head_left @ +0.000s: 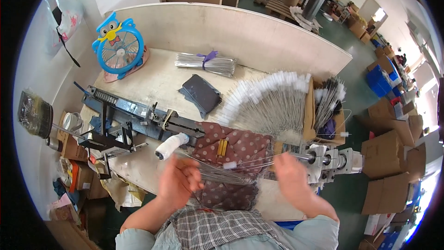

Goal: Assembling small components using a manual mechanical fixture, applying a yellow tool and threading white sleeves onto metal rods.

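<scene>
My right hand (291, 176), slightly blurred, is closed at the left end of a metal spindle (305, 156). Thin wires run leftward from its fingers, one ending in a small white bristle tip (230, 165), so it seems to grip a thin wire brush. My left hand (181, 178) hangs with loosely bent fingers apart, and nothing shows in it. Beside it lies a bunch of bare thin wires (226, 176) across a brown polka-dot cloth (208, 141). A white-wrapped roll (172, 146) sits just above the left hand. A yellow clip-like piece (222, 147) rests on the cloth.
Many white-tipped wire brushes (263, 97) fan out beside a cardboard box (311, 111) holding more. A tied wire bundle (206, 63), dark pads (201, 93) and a blue fan (121, 51) stand farther back. A long metal fixture (138, 115) crosses the left side of the table.
</scene>
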`<state>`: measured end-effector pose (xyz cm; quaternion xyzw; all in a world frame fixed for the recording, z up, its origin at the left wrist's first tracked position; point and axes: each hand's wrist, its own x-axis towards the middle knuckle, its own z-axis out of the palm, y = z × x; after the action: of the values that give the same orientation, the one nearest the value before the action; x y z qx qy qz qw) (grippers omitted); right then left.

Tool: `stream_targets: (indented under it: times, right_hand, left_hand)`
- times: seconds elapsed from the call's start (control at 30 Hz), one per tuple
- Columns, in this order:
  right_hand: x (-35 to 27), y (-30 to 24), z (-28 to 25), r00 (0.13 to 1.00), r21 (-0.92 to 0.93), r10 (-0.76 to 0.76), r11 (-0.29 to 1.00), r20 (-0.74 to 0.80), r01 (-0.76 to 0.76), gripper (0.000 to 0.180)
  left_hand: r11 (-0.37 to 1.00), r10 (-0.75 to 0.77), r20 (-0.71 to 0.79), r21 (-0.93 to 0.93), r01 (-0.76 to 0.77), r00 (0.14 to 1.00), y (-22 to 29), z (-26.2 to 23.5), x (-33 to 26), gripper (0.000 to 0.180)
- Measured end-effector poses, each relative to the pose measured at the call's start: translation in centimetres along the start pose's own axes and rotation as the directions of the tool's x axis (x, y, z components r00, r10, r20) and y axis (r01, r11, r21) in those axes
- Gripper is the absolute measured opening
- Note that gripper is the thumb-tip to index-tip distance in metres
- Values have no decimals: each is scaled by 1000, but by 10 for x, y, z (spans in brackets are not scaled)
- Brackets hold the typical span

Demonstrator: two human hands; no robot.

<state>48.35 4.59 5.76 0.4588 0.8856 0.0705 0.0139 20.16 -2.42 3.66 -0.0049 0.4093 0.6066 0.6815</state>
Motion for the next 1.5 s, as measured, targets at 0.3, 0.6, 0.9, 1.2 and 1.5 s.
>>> stream_targets:
  times: [0.3,0.6,0.9,1.2,1.5]
  right_hand:
    - [22,57,-22,919,394,199,917,-339,-53,21]
    - [28,59,19,936,522,316,830,-151,-196,15]
    - [53,57,10,995,660,-35,746,-97,91,15]
    - [139,-57,38,927,600,-103,736,-360,315,10]
    - [140,-71,28,965,581,-103,781,-243,230,9]
  left_hand:
    - [144,75,767,624,-768,637,-89,84,69,17]
    - [-516,81,862,466,-719,501,-100,123,134,4]
    - [-445,189,949,312,-840,252,-72,56,81,19]
    - [946,-282,-60,-183,267,958,-25,-69,71,61]
    - [507,232,165,820,-264,959,-16,-2,54,57]
